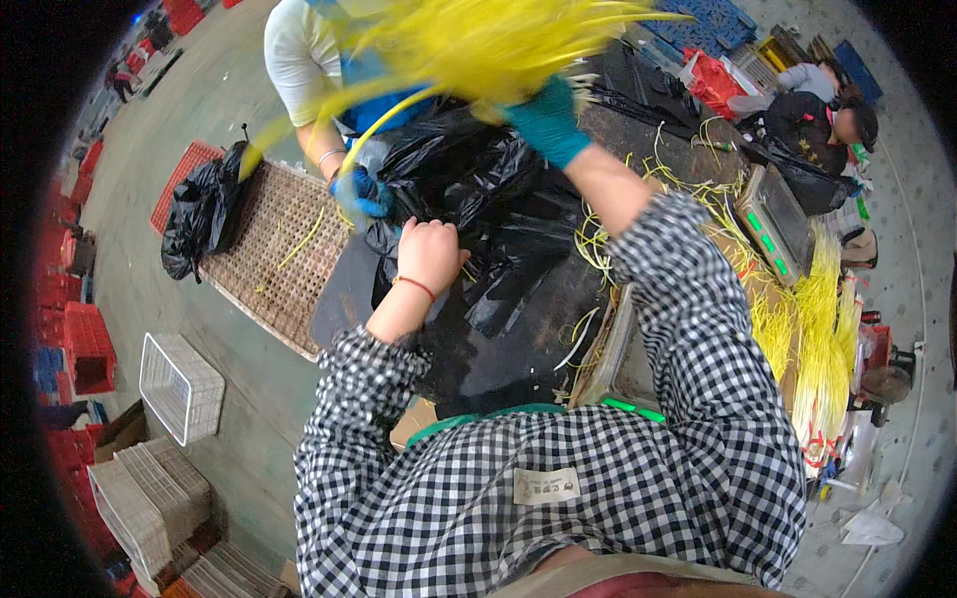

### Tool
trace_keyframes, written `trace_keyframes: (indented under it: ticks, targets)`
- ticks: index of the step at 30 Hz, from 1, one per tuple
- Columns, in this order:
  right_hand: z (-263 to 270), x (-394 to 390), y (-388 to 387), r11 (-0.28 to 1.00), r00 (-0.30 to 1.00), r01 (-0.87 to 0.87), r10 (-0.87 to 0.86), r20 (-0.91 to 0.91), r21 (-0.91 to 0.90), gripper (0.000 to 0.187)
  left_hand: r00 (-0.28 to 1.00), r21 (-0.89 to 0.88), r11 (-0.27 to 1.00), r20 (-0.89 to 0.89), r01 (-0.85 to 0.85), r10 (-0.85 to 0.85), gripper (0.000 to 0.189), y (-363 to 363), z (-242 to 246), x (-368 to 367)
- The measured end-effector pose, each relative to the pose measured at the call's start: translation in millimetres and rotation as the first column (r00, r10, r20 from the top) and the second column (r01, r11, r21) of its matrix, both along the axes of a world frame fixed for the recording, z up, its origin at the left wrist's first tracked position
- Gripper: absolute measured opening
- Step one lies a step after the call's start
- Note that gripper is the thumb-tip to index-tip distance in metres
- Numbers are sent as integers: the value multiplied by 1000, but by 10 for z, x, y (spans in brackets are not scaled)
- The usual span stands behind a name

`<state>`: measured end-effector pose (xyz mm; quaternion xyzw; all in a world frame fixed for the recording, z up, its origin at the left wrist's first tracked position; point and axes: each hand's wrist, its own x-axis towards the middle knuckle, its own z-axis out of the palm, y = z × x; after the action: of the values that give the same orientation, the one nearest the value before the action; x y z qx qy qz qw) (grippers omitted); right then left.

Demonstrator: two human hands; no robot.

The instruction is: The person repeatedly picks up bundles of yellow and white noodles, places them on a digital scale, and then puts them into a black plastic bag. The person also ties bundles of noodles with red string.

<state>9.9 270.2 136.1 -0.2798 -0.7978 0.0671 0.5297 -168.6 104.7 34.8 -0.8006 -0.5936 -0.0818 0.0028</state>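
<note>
My right hand (549,123), in a teal glove, is raised over the far side of the table and grips the base of a bundle of long yellow stems (486,45), blurred by motion. The stems fan out across the top of the view. Bare but for a red cord at the wrist, my left hand (430,250) is closed on the edge of a black plastic bag (508,254) that lies on the dark table (478,359). A co-worker's blue-gloved hand (362,194) touches the bag's left side.
Two digital scales (777,220) (635,359) and loose stems lie to the right, near more yellow bundles (815,336). An upturned brown crate (277,247) with another black bag (202,209) adjoins the table at left. White crates (183,389) stand on the floor. Another person crouches at upper right.
</note>
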Motion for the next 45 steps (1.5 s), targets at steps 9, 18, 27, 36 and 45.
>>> trace_keyframes:
  ticks: [9,18,27,36,45]
  targets:
    - [-1560,-308,480,899,385,-7,406,829,-438,41,993,116,987,12,112,-115,17,-121,1005,35]
    - [-113,-1204,15,984,682,-44,-96,725,171,19,952,409,912,268,25,-147,35,-240,1072,-60]
    - [228,1822,-1976,940,931,339,-342,130,44,30,769,168,949,555,268,-316,28,-764,1003,474]
    - [-988,4942,-2016,177,610,751,-555,566,-636,119,780,57,996,619,75,-94,20,-1920,558,647]
    - [-1370,4209,-1996,227,620,785,-282,732,-577,140,735,18,965,644,263,-212,20,-1762,796,1161]
